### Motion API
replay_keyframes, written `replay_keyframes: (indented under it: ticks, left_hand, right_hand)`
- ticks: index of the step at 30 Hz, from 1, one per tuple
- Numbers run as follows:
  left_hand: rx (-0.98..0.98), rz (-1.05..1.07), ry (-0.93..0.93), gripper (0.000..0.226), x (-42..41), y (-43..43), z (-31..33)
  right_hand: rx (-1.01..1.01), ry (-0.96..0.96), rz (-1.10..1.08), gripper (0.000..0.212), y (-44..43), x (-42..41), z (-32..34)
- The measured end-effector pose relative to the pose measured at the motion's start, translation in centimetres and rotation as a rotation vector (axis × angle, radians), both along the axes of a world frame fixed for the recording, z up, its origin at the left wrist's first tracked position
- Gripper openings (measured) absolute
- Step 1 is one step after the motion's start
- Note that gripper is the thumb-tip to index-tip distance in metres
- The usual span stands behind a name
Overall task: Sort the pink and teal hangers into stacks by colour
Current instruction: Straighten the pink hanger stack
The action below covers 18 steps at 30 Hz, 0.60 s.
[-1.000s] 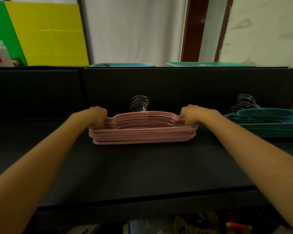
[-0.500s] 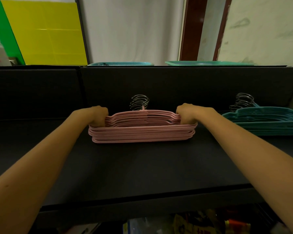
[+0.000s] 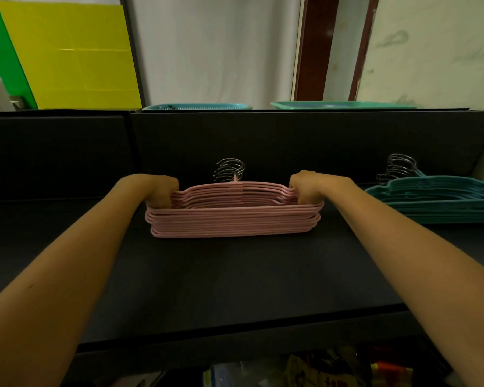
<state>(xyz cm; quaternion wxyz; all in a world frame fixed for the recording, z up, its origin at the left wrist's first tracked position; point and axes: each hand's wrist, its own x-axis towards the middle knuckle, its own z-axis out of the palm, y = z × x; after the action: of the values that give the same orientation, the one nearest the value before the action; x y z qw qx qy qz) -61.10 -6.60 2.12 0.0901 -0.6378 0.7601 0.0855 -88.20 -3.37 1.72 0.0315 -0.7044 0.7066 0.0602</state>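
Squaring up the pink stack (image 3: 235,219) looks like the step in hand: your left hand (image 3: 160,191) and right hand (image 3: 305,188) each curl their fingers round one end of it, gripping the shoulders, while it sits toward the back edge of the matte black counter (image 3: 235,289), about midway along. The teal stack (image 3: 442,202) lies well apart, at the right edge. Next, you probably need even inward pressure so the thin, coated bars nest flush. The curved wire hooks (image 3: 231,170) are bare metal, bunched behind.
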Motion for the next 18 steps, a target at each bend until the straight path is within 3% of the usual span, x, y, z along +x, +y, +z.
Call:
replay_keyframes:
  ticks: [6,10,13,18]
  left_hand:
    - [-0.026,0.043,0.002,0.027,0.1,0.1,-0.1]
    - [0.19,0.207,0.101,0.015,1.3,0.7,1.1]
    - [0.295,0.252,0.087,0.02,2.4,1.2,1.6]
    - [0.242,0.321,0.123,0.022,2.1,1.5,1.2]
  right_hand:
    - [-0.04,-0.083,-0.097,0.015,0.4,-0.5,-0.7]
    - [0.087,-0.228,-0.24,0.012,1.4,-1.3,0.4]
    - [0.204,-0.267,-0.338,0.019,2.1,-1.9,1.1]
    - [0.224,-0.259,-0.403,0.022,1.8,-1.1,0.9]
